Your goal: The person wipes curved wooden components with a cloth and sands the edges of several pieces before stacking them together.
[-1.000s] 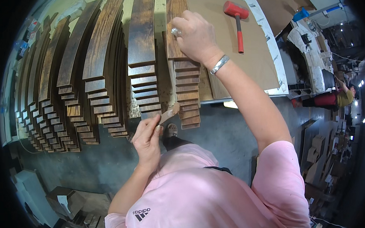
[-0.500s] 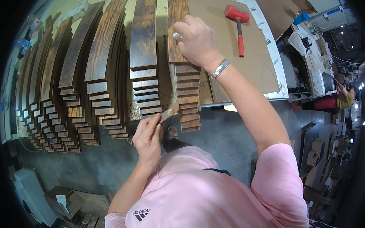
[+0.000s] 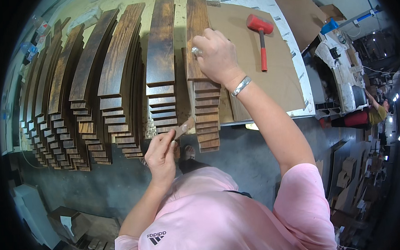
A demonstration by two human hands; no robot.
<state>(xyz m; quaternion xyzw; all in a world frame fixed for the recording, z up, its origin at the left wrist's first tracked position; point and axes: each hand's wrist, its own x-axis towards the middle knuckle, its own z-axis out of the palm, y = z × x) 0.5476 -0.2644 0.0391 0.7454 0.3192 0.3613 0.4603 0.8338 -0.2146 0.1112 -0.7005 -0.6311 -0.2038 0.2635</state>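
My right hand (image 3: pixel 218 55) rests closed on the top board (image 3: pixel 196 20) of the rightmost stack. A whitish crumpled wad (image 3: pixel 196 50) sticks out between its fingers. At the near side of the stacks, my left hand (image 3: pixel 160 154) is closed round a putty knife (image 3: pixel 183 128). Its flat blade, smeared brown, points up and right, just left of that stack's stepped lower ends. The boards are dark brown with wood grain. Beside them to the left stands another stepped stack (image 3: pixel 160 42).
Several more board stacks (image 3: pixel 121 52) fan out left on the table. A red mallet (image 3: pixel 261 33) lies on brown cardboard (image 3: pixel 247 87) to the right. Clear bottles (image 3: pixel 39 24) stand at the far left. Another person (image 3: pixel 360 113) is at the far right, near a cluttered bench (image 3: pixel 340 65).
The table and stacks sit slightly lower in the picture. My right hand stays on the top board with the wad; the left keeps its hold on the putty knife.
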